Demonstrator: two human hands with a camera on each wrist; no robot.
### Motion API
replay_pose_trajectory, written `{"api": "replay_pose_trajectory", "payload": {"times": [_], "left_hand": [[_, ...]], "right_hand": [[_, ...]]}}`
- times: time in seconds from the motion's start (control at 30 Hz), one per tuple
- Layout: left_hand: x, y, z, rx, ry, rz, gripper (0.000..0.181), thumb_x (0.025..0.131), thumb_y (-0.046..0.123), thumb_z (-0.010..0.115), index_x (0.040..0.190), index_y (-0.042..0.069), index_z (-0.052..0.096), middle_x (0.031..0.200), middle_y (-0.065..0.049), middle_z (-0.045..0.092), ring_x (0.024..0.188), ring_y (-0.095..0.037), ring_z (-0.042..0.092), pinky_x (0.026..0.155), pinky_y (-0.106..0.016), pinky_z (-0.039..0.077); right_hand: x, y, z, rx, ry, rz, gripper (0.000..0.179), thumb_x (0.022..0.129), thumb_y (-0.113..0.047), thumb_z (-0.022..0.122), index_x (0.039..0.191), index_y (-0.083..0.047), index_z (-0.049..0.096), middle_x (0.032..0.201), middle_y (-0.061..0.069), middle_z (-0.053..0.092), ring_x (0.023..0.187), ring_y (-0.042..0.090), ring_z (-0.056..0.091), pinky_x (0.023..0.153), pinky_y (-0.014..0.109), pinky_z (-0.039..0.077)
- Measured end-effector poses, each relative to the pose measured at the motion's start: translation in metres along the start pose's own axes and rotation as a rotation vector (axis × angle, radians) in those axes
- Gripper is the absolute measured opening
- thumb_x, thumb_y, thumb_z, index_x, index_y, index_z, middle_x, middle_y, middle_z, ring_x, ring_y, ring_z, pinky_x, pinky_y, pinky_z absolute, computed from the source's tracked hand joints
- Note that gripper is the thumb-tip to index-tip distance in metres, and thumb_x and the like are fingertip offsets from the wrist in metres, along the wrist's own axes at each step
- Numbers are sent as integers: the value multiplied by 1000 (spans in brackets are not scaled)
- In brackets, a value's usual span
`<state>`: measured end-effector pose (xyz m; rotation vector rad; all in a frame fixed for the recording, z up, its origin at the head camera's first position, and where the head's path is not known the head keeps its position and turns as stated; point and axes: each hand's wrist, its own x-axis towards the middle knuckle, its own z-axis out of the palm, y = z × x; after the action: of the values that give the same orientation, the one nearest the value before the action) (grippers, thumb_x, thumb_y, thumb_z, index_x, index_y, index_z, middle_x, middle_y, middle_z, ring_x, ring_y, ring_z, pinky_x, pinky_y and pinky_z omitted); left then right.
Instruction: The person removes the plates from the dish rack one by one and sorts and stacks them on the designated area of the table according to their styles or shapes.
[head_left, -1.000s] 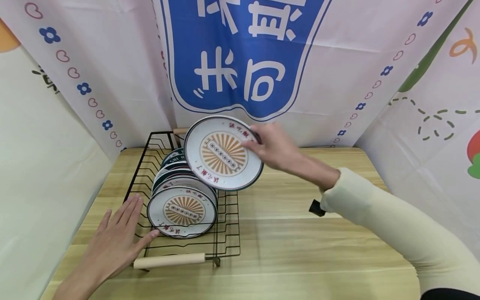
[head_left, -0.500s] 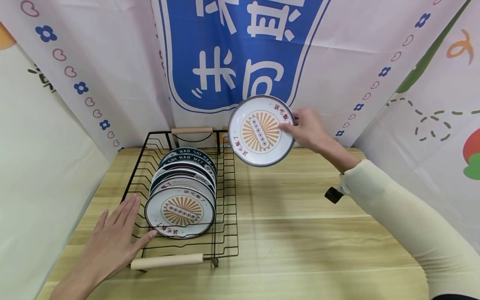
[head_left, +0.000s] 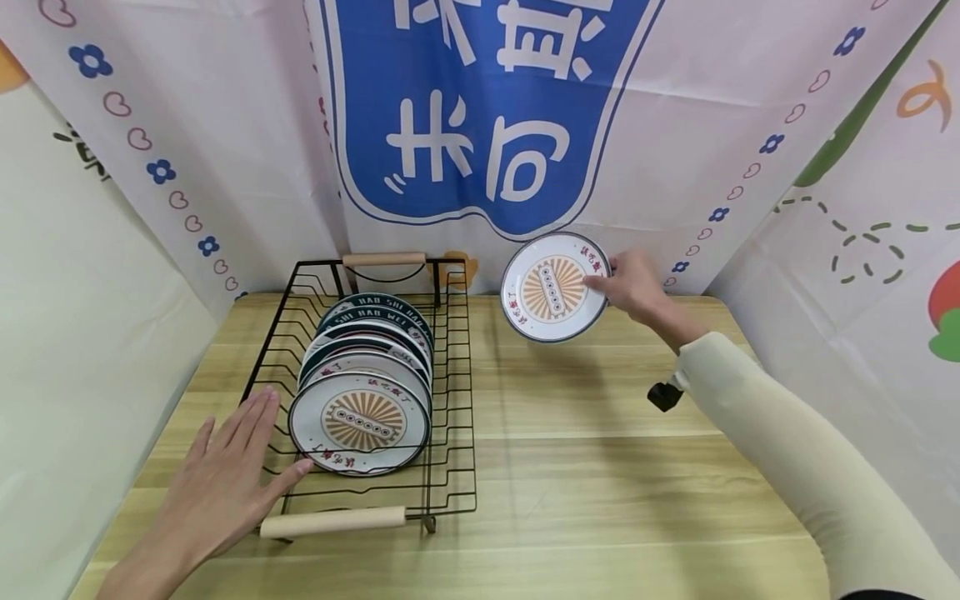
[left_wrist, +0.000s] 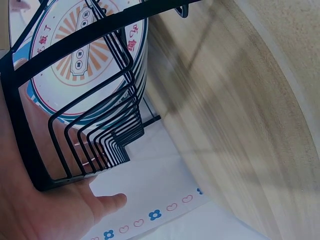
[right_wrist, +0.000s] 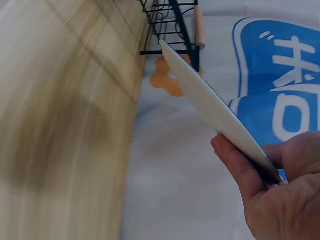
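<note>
In the head view my right hand point(head_left: 637, 287) pinches the right rim of a white plate point(head_left: 556, 287) with an orange sunburst, held tilted above the back of the table. The right wrist view shows this plate point(right_wrist: 210, 105) nearly edge-on, thumb on one side and fingers on the other. My left hand point(head_left: 217, 492) lies with straight fingers against the left front side of a black wire dish rack point(head_left: 453, 450); the left wrist view has the palm point(left_wrist: 45, 210) beside the rack's wires. Inside the rack several plates stand in a row, a sunburst plate point(head_left: 360, 423) foremost and dark green-rimmed plates point(head_left: 378, 308) behind.
The rack has wooden handles at its front point(head_left: 333, 522) and back point(head_left: 384, 260). Wood-grain table point(head_left: 600, 500) extends right of the rack. Printed cloth point(head_left: 675, 167) hangs close behind the table and along both sides.
My right hand has carried the plate from over the rack to the right, first up, then lower toward the table's back. The left hand has stayed at the rack's side.
</note>
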<state>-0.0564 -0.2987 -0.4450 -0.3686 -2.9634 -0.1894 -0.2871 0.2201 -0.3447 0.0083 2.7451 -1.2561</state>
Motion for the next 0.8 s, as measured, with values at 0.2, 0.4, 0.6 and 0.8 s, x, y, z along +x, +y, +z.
{"api": "replay_pose_trajectory", "payload": {"times": [0.2,0.4,0.6,0.8], "left_hand": [[1,0,-1,-8,-10,-3,102,102,61,58,169,0,13,172,-26,23,160,-42,19,129,-52,-16],[-1,1,-2,-9,-10,-3,101,102,61,58,169,-1,13,172,-26,22,160,-43,19,129,-51,-16],[-1,2,-3,-17,-26,-10,102,103,61,57,169,-1,11,173,-27,20,160,-45,19,127,-49,-19],[-1,2,-3,-21,-24,-8,103,103,61,58,169,0,8,173,-27,21,160,-44,18,128,-49,-19]], "right_hand": [[11,28,28,39,-18,70,23,99,-10,73,108,11,69,88,18,74,65,18,65,54,23,54],[18,44,53,86,-35,118,22,99,-7,73,110,12,69,95,22,74,69,19,70,62,26,61],[25,52,71,169,-43,154,25,99,-3,72,117,13,66,102,23,71,73,19,70,79,37,65],[29,57,83,172,-31,156,20,96,-1,73,110,13,68,94,21,71,65,18,70,85,47,64]]}}
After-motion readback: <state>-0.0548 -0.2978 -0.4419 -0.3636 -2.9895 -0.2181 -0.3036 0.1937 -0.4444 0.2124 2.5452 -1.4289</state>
